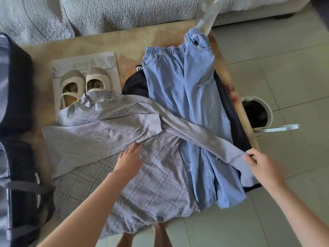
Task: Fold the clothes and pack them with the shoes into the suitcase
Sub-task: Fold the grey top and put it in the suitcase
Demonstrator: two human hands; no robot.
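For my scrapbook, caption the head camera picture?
Left hand presses the grey sweater; right hand pinches its sleeve over blue jeans.

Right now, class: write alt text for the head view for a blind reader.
A person folds a grey sweater on a table: left hand presses its body, right hand pinches its sleeve across blue jeans. Shoes sit beyond.

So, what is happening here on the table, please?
A person is folding a grey sweater on the table. The left hand lies flat on its body, while the right hand pinches the cuff of one sleeve, which stretches across the blue jeans. The other sleeve already lies folded over the chest. The shoes sit behind the sweater, and the suitcase lies at the left.
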